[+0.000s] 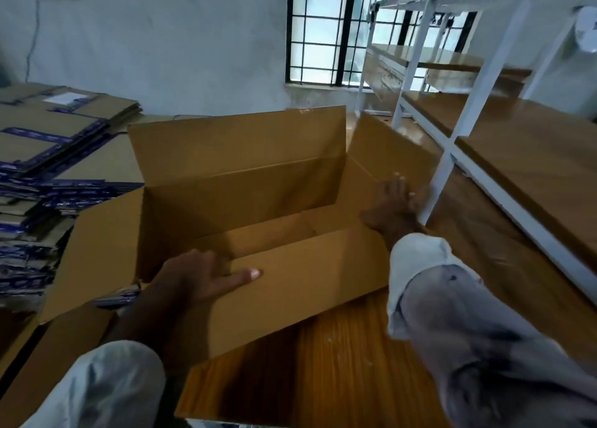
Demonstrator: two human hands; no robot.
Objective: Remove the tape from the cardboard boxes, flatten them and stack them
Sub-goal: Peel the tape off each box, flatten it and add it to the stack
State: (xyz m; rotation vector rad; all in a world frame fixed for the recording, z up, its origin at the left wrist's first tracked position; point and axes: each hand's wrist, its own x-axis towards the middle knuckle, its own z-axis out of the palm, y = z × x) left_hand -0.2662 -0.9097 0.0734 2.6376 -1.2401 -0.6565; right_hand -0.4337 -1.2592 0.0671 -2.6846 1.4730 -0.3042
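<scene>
The big brown cardboard box [239,182] is sitting open on the wooden bench [339,356], with all its flaps standing or folding out. My left hand [197,276] is lying flat on the near flap, fingers straight, not gripping. My right hand [394,204] is pressing on the right side flap with spread fingers, also holding nothing. Both my arms are wearing pale sleeves [452,314]. A pile of flat boxes [48,156] with blue tape is lying past the left edge of the bench. A white shelf frame [452,130] with wooden boards is standing by the right edge. A barred window [326,30] is glowing behind.
</scene>
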